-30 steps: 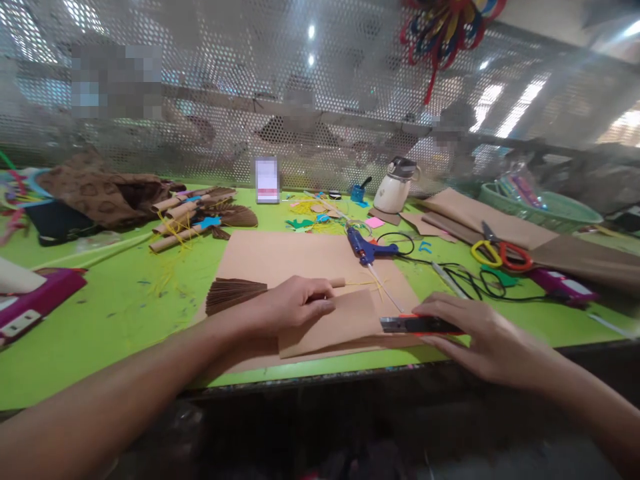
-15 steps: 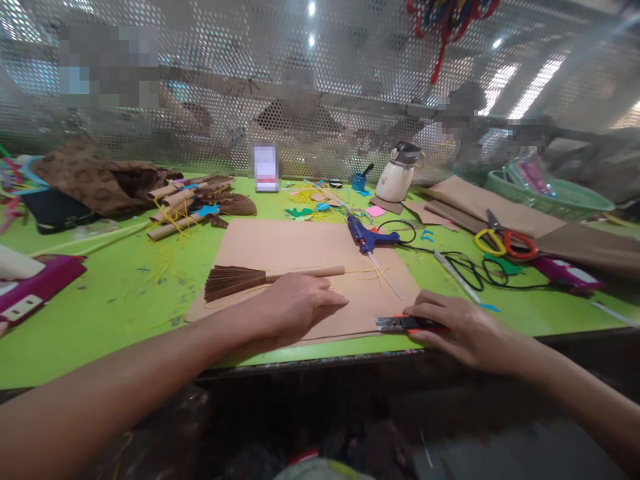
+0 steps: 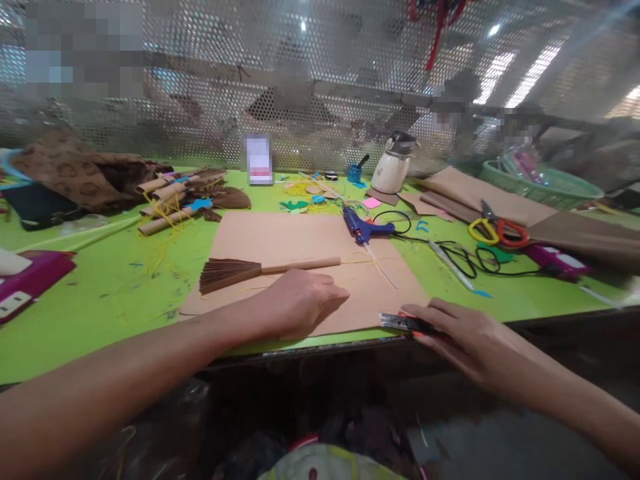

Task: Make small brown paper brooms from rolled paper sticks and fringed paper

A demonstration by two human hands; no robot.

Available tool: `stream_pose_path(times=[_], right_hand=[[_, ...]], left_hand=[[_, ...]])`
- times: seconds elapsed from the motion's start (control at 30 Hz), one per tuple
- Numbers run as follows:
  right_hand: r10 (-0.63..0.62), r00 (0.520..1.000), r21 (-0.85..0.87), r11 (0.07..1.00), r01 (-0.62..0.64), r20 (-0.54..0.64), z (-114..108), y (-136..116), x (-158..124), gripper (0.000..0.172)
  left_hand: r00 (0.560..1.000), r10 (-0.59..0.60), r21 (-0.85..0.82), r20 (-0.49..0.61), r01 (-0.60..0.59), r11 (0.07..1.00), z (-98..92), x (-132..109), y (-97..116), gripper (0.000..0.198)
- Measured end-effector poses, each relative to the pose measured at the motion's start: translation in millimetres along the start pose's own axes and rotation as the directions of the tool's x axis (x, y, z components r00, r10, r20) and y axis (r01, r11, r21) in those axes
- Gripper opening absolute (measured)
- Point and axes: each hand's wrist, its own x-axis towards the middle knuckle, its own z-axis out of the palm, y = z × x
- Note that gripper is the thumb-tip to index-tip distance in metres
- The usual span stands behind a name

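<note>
My left hand (image 3: 299, 301) lies palm down on a large sheet of brown paper (image 3: 295, 240) near the table's front edge, fingers stretched out together. Just beyond it lies a small paper broom (image 3: 235, 271) with a dark pleated head and a rolled paper handle. My right hand (image 3: 463, 333) rests at the table's front edge with its fingers on an orange and black utility knife (image 3: 400, 323), pressing it down by the paper's right corner.
A blue glue gun (image 3: 363, 229) with a black cord lies behind the sheet. Yellow and red scissors (image 3: 493, 231), more brown sheets, a green basket (image 3: 550, 188), a white jug (image 3: 393, 172), several paper brooms (image 3: 185, 197) and a perforated screen stand further back.
The small folded brown piece under my left hand is gone from view and the broom is uncovered. Both hands have drawn back toward the front edge, the right one sliding the knife along.
</note>
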Motion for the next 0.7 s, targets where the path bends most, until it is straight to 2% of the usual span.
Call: stream_pose_path(times=[0.1,0.23,0.5,0.7], right_hand=[[0.018,0.999,-0.077,0.997,-0.02,-0.036,5.6,-10.4,-12.5,0.041],[0.06,0.993,-0.127,0.989,-0.072,-0.1,10.3,-21.4,-24.7,0.036],[0.076,0.994,0.038,0.997,-0.073,-0.081,20.4,-25.1,-31.9,0.037],[0.075,0.993,0.127,0.99,-0.063,-0.093,24.7,-24.9,-46.0,0.041]], left_hand=[[0.999,-0.001,0.087,0.049,-0.004,0.996,1.1,0.2,5.3,0.03],[0.998,0.019,0.116,0.055,-0.026,0.993,2.7,-0.2,8.9,0.031],[0.994,0.06,0.154,0.093,-0.074,0.985,3.4,-0.4,7.5,0.029],[0.994,0.051,0.103,0.095,-0.061,0.993,2.7,1.3,5.8,0.031]])
